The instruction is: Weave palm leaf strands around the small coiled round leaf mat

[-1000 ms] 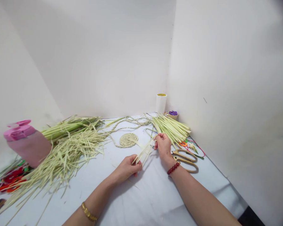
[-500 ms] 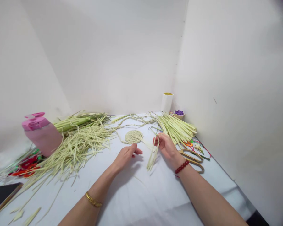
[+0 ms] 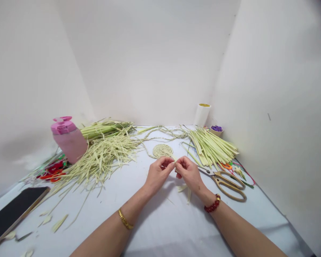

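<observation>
Fingertip to fingertip, my left hand (image 3: 159,173) and my right hand (image 3: 188,172) pinch pale straw strips (image 3: 173,157) between them. These strips run back to a round coiled straw mat (image 3: 162,151) lying flat just beyond my hands. Loose strip ends (image 3: 187,192) hang out below my right hand. A long straw braid (image 3: 160,137) trails from the mat's left side toward the back of the table. Scissors (image 3: 227,182) with gold handles lie just right of my right hand, partly hidden by it. My fingers cover the exact point of the grip.
Left stand a pink bottle (image 3: 69,142), a heap of loose straw (image 3: 112,151) and a dark tablet-like slab (image 3: 16,210). At right are a straw bundle (image 3: 212,146), a white roll (image 3: 202,114) and a bowl of purple bits (image 3: 216,130). White walls close the sides.
My left hand has moved in and now pinches the straw strips together with my right hand; before, it was apart and held nothing. The view has turned slightly left.
</observation>
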